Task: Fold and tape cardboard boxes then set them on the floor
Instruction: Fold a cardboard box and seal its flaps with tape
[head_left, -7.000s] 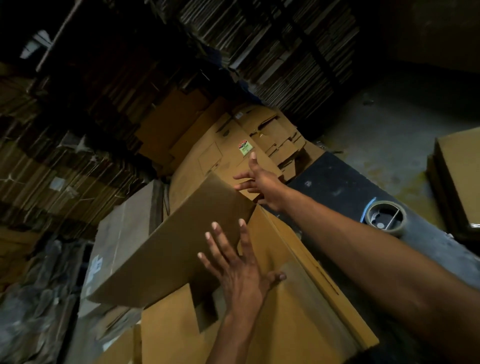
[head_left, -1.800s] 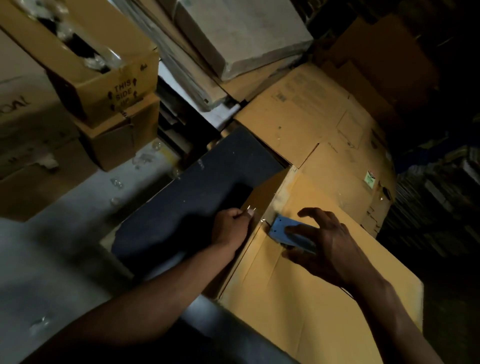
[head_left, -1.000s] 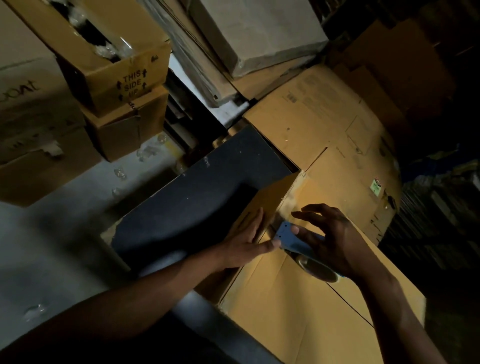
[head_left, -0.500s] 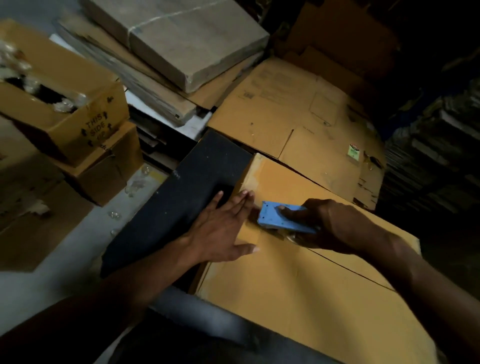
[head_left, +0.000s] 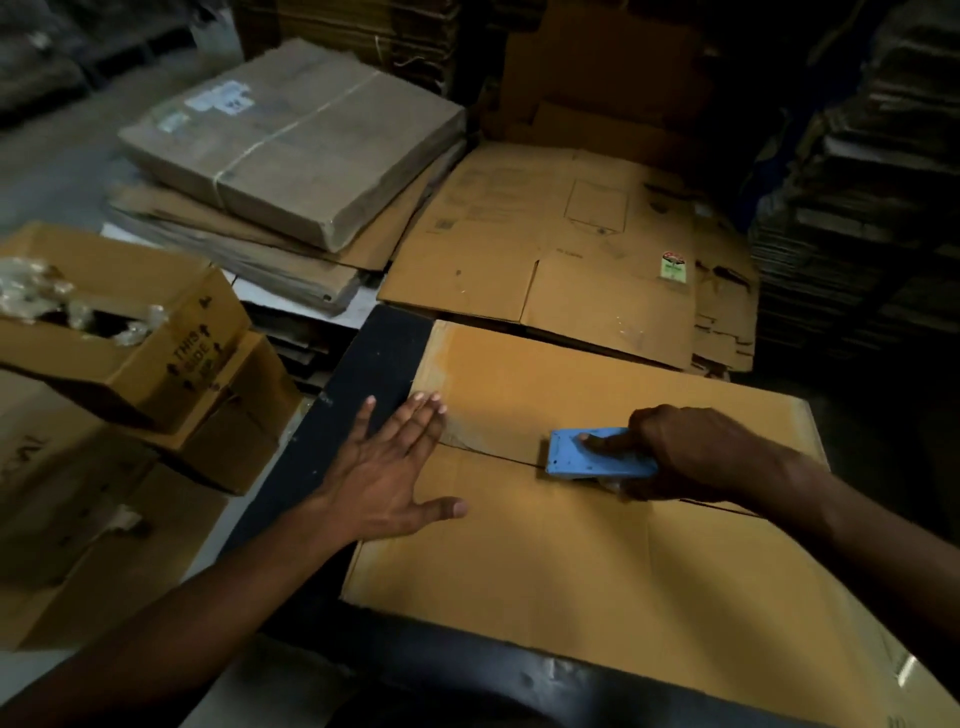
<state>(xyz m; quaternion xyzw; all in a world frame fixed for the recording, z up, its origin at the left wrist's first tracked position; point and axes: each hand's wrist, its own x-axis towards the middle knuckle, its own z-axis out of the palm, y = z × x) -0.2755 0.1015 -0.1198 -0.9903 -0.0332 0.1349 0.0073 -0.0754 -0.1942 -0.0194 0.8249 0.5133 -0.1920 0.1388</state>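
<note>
A brown cardboard box stands on a dark table, its two top flaps folded shut with the seam running left to right. My left hand lies flat with straight fingers on the box's left end, over the seam. My right hand grips a blue tape dispenser that sits on the seam near the box's middle. A shiny strip of clear tape covers the seam between my left hand and the dispenser.
Flattened cardboard sheets lie behind the box. A wrapped bundle tops a stack of flat cartons at back left. Open boxes marked "THIS SIDE UP" stand to the left. Tall stacks of cardboard rise at right.
My right hand has drawn the dispenser rightward along the seam, away from the left end. My left hand stays flat on that end. The view has swung to show the whole box top.
</note>
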